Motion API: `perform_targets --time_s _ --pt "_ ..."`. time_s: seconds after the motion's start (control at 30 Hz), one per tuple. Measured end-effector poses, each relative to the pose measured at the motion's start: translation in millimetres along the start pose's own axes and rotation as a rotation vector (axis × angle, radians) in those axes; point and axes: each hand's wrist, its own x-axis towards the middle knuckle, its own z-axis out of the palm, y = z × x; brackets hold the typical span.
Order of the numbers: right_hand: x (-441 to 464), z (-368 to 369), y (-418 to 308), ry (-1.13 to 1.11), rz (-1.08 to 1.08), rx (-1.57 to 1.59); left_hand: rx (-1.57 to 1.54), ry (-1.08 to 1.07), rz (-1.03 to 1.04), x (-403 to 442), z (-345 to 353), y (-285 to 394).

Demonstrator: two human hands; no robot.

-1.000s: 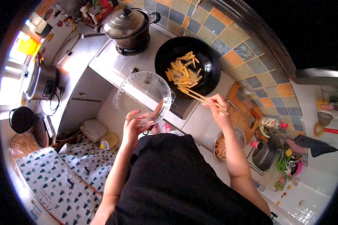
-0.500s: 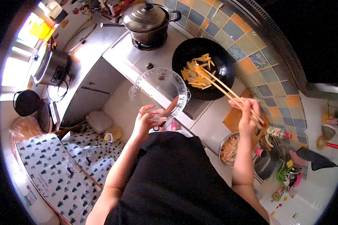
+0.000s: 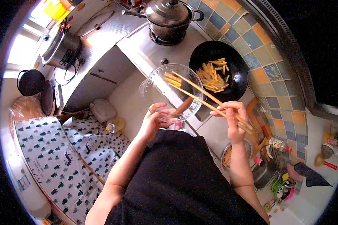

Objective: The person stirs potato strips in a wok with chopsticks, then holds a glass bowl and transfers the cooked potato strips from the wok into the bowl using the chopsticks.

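In my left hand (image 3: 158, 118) is a clear plastic bowl (image 3: 150, 84), gripped by its near rim beside the stove. My right hand (image 3: 233, 116) is closed round a pair of long wooden chopsticks (image 3: 199, 95). Their tips are over the bowl, by several yellow fried strips (image 3: 172, 79); whether the strips are pinched or lying in the bowl I cannot tell. More yellow strips (image 3: 213, 77) lie in oil in the black wok (image 3: 238, 75), just right of the bowl. A brown utensil or handle (image 3: 184, 107) shows through the bowl's near side.
A lidded steel pot (image 3: 167, 20) stands on the back burner of the stove (image 3: 139, 48). Near my right forearm are a metal bowl (image 3: 223, 159) of pale strips and a bottle (image 3: 276, 143). At left are an electric cooker (image 3: 64, 52) and a patterned cloth (image 3: 52, 157).
The chopsticks have moved left from the wok to over the bowl, where yellow strips now show. My right hand has shifted left and slightly down. The whole view has shifted somewhat.
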Motion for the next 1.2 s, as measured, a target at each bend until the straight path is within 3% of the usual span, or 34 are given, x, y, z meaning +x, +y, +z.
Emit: perform_targets --time_s 0.4,0.57,0.63,0.83,1.2 --pt "-1.1 -15.6 -5.4 0.134 0.017 -0.012 -0.013 0.016 -0.004 -3.7 2.1 4.5" --pt "3.9 -56.1 -2.7 0.365 -0.013 0.067 -0.007 0.014 -0.027 2.1 0.4 1.4" --pt "6.3 -75.7 10.3 0.427 0.041 -0.043 0.016 0.053 -0.04 2.5 3.0 2.0" --pt "-3.2 -104.5 71.0 0.344 0.212 -0.218 0.056 0.049 -0.029 8.2 0.4 -8.7" --pt "5.9 -120.0 136.8 0.335 0.221 -0.085 0.134 0.058 -0.059 17.2 7.5 -13.4"
